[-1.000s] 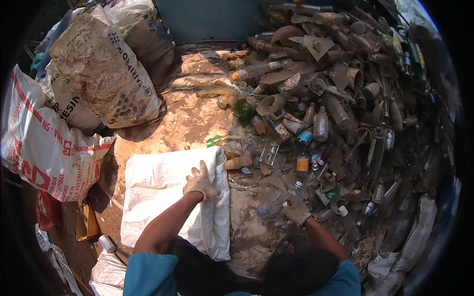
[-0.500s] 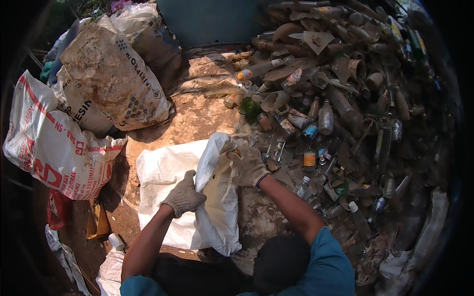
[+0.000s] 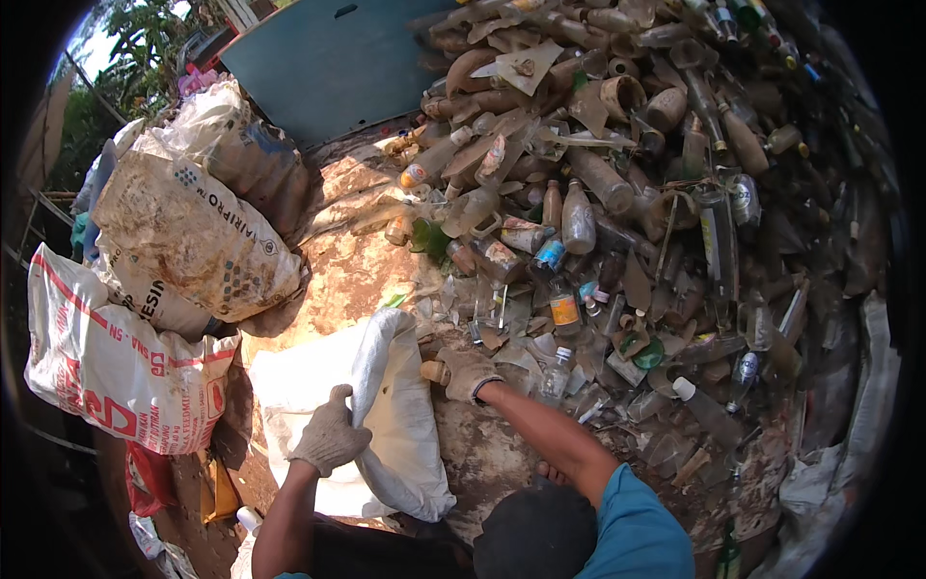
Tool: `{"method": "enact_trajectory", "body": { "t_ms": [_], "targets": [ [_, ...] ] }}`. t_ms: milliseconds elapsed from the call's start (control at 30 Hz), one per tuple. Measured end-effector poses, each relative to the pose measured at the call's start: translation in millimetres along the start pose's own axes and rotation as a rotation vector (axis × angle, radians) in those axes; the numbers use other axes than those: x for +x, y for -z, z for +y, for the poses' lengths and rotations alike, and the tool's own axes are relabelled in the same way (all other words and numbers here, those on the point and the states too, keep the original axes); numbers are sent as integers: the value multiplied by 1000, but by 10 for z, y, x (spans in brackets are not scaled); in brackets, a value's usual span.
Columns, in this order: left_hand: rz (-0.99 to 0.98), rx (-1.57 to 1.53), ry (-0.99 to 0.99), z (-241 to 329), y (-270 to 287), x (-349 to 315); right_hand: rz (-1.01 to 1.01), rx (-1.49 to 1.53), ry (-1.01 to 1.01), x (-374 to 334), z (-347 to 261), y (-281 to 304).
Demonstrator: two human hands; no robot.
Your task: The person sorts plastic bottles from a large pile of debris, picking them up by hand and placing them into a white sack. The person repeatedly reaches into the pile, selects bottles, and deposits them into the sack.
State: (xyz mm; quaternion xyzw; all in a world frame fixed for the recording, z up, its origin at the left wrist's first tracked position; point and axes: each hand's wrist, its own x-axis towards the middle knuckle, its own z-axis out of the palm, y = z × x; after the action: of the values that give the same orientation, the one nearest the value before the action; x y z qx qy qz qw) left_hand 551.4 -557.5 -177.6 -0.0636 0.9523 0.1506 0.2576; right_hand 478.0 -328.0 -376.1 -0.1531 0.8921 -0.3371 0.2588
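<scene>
- Left hand [image 3: 331, 431], gloved: fingers curled over white sack [image 3: 400, 405] at rolled rim, apparently to hold its mouth open
- Right hand [image 3: 467, 373], gloved: seemingly closed around brownish bottle [image 3: 434, 372], just beside sack

Near the centre, we cannot make out what the small brown thing [image 3: 435, 372] at the right hand [image 3: 465, 374] is. Above, the top edge cuts off the bottle pile [image 3: 579, 222].
</scene>
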Motion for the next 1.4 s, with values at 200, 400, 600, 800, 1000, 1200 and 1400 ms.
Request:
{"method": "enact_trajectory", "body": {
  "t_ms": [200,400,600,800,1000,1200,1400],
  "targets": [
    [-43,-298,-56,520,-509,352,531,1195,-501,-338,239,-582],
    [-25,-558,-131,991,-307,193,135,1272,27,-187,-327,-1350],
    [221,-496,32,367,-88,335,-374,369,518,-631,-337,-881],
    [330,-582,189,157,88,83,-785,-76,908,-771,212,-1163],
    [235,-530,34,297,13,-245,-374,119,266,-1208,97,594],
    [123,-124,-3,120,67,-327,308,-622,-37,263,284,578],
    [-21,193,135,-202,140,-338,61,-653,-282,627,98,421]
  ]
}}
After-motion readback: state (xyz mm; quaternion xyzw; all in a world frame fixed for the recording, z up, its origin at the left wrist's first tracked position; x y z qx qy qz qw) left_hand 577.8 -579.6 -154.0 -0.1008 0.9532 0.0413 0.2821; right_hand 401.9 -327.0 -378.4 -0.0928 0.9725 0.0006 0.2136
